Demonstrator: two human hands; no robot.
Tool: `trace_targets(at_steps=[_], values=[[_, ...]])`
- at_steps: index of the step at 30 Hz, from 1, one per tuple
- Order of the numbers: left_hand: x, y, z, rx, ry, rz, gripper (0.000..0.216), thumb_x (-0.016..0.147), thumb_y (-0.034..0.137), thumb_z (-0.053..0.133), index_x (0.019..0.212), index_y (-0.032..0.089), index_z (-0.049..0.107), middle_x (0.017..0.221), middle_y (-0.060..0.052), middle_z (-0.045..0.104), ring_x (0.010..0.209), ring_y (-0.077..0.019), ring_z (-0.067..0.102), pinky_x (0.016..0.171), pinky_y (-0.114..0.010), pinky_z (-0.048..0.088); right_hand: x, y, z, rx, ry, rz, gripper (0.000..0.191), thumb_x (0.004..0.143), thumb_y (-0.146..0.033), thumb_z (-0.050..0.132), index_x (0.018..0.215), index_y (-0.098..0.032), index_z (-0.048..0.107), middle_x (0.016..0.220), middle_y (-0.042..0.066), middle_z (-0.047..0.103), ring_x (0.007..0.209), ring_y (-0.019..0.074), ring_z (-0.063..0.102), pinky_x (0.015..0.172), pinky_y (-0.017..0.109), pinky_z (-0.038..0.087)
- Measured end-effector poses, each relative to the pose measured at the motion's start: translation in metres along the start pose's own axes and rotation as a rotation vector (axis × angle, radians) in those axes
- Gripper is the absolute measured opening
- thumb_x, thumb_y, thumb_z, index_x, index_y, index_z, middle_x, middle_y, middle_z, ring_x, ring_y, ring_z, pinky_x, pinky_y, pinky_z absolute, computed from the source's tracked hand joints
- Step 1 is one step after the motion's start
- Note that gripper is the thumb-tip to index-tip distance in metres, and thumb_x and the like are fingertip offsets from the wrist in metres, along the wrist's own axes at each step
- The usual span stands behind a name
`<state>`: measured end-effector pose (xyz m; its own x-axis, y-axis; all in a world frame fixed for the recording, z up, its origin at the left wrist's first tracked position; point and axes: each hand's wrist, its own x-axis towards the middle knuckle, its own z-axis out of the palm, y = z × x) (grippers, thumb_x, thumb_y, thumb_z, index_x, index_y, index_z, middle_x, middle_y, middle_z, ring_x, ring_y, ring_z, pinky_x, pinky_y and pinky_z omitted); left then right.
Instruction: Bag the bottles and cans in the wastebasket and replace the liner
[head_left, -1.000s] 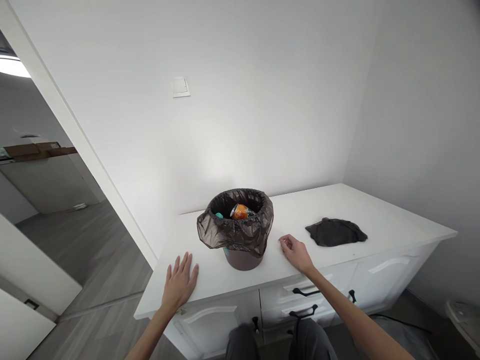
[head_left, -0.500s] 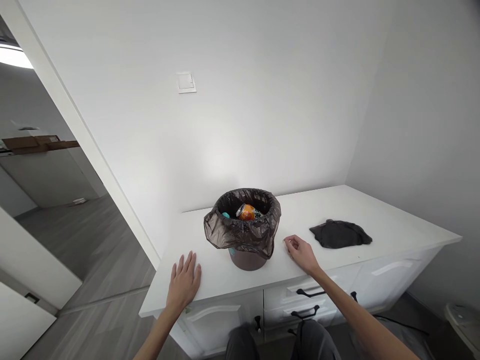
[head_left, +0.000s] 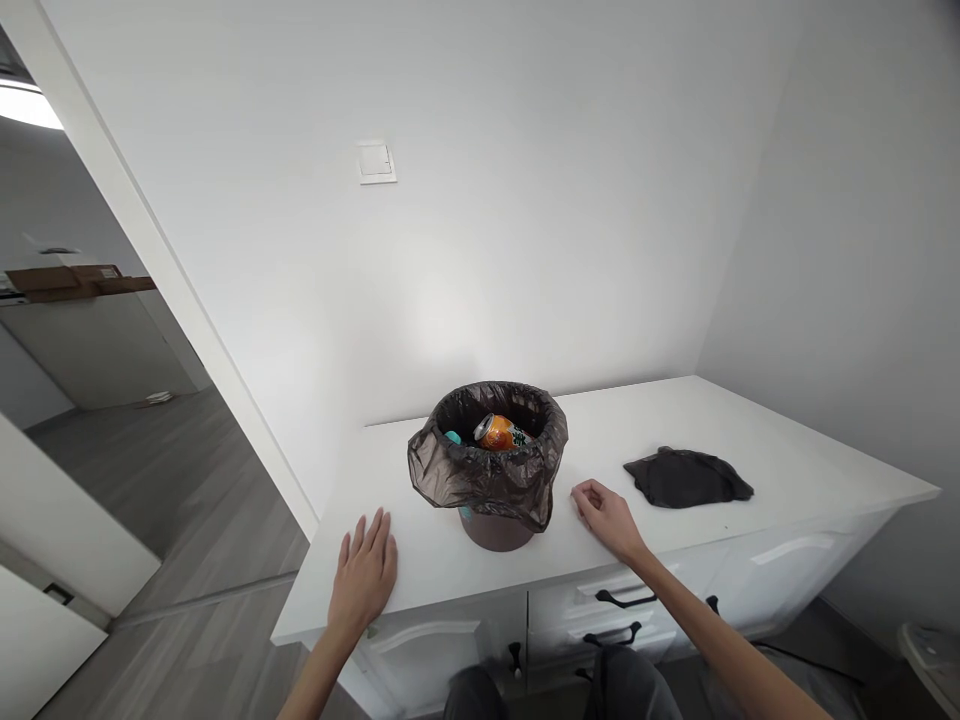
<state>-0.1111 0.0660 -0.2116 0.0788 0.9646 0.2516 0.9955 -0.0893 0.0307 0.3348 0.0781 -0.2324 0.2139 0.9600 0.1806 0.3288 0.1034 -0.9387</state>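
A small trash bin point(head_left: 496, 532) stands on the white countertop, lined with a dark translucent trash bag point(head_left: 491, 478) folded over its rim. An orange drink can point(head_left: 501, 433) lies tilted inside, beside a turquoise item point(head_left: 453, 438) that is mostly hidden. My left hand point(head_left: 364, 568) rests flat on the counter left of the bin, fingers stretched out and holding nothing. To the bin's right, my right hand point(head_left: 606, 518) sits on the counter with its fingers curled closed; I see nothing in it. Farther right lies a folded black plastic bag point(head_left: 688, 478), apart from that hand.
The countertop point(head_left: 637, 425) tops a white cabinet with black handles point(head_left: 611, 635). A wall with a light switch point(head_left: 376, 161) rises behind. On the left, a doorway opens to a room with cardboard boxes point(head_left: 64, 280). My knees point(head_left: 626, 685) are against the cabinet front.
The view has shifted slightly. My right hand's fingers have curled in a little more. My left hand stays flat, and the bin and both bags have not moved on the counter.
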Motion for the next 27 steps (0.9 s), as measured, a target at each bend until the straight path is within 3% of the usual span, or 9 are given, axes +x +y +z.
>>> trace_targets(at_steps=[6,9,12,15,17,20,22,25,27], values=[[0.001,0.003,-0.001,-0.013,0.011,0.015,0.063,0.104,0.037,0.027,0.160,0.013,0.044,0.167,-0.010,0.041,0.159,-0.0342,0.029,0.129,-0.058,0.023,0.000,0.006,-0.001,-0.002,-0.010,-0.019,0.041,0.092,-0.062,0.056,0.077,-0.024,0.059,0.061,-0.002,0.060,0.058,0.0183,0.055,0.063,0.030,0.044],[0.006,0.009,-0.019,-0.114,0.017,0.102,0.061,0.103,0.039,0.030,0.154,0.015,0.053,0.163,-0.011,0.048,0.158,-0.0342,0.032,0.127,-0.058,0.027,0.001,0.007,-0.002,-0.007,-0.025,-0.015,0.046,0.090,-0.067,0.055,0.078,-0.024,0.060,0.064,-0.001,0.063,0.059,0.0187,0.057,0.064,0.031,0.046],[0.016,0.024,-0.053,-0.374,-0.029,0.077,0.058,0.102,0.052,0.036,0.141,0.019,0.064,0.155,-0.013,0.057,0.147,-0.0350,0.050,0.121,-0.054,0.039,0.002,-0.003,-0.004,0.069,-0.076,0.014,0.049,0.088,-0.070,0.058,0.082,-0.022,0.064,0.074,0.003,0.070,0.063,0.0194,0.062,0.065,0.032,0.049],[0.030,0.049,-0.092,-0.826,-0.198,-0.063,0.069,0.099,0.070,0.034,0.133,0.019,0.066,0.137,-0.016,0.070,0.121,-0.0342,0.070,0.103,-0.049,0.055,0.003,-0.026,-0.008,0.301,-0.198,0.109,0.050,0.087,-0.070,0.062,0.092,-0.021,0.067,0.090,0.009,0.075,0.074,0.0230,0.070,0.064,0.033,0.053],[0.041,0.066,-0.116,-1.142,-0.294,-0.131,0.082,0.096,0.081,0.028,0.133,0.017,0.065,0.126,-0.018,0.074,0.110,-0.0329,0.075,0.093,-0.046,0.060,0.005,-0.046,-0.014,0.493,-0.307,0.196,0.051,0.090,-0.071,0.059,0.100,-0.022,0.068,0.100,0.012,0.075,0.084,0.0254,0.073,0.064,0.034,0.055],[0.061,0.089,-0.149,-1.453,-0.330,-0.189,0.091,0.090,0.088,0.032,0.133,0.014,0.063,0.119,-0.021,0.075,0.102,-0.0313,0.076,0.088,-0.045,0.062,0.014,-0.077,-0.025,0.729,-0.448,0.297,0.051,0.094,-0.073,0.054,0.104,-0.024,0.067,0.105,0.011,0.075,0.088,0.0233,0.073,0.067,0.032,0.058],[0.075,0.100,-0.170,-1.507,-0.313,-0.186,0.086,0.087,0.084,0.051,0.135,0.014,0.061,0.119,-0.021,0.074,0.102,-0.0293,0.076,0.089,-0.043,0.061,0.023,-0.098,-0.030,0.799,-0.485,0.319,0.046,0.095,-0.069,0.058,0.099,-0.024,0.065,0.095,0.007,0.074,0.077,0.0191,0.070,0.066,0.030,0.057],[0.093,0.115,-0.200,-1.414,-0.218,-0.199,0.087,0.077,0.061,0.083,0.146,0.018,0.053,0.126,-0.018,0.072,0.104,-0.0263,0.074,0.087,-0.036,0.060,0.039,-0.127,-0.036,0.811,-0.469,0.325,0.032,0.090,-0.052,0.073,0.087,-0.023,0.062,0.067,-0.002,0.063,0.054,0.0123,0.056,0.057,0.025,0.053],[0.102,0.124,-0.217,-1.330,-0.164,-0.196,0.088,0.073,0.048,0.090,0.148,0.020,0.053,0.123,-0.016,0.073,0.098,-0.0240,0.074,0.081,-0.033,0.059,0.049,-0.144,-0.041,0.777,-0.452,0.338,0.026,0.087,-0.041,0.079,0.082,-0.022,0.062,0.055,-0.006,0.054,0.045,0.0093,0.045,0.048,0.022,0.046]])
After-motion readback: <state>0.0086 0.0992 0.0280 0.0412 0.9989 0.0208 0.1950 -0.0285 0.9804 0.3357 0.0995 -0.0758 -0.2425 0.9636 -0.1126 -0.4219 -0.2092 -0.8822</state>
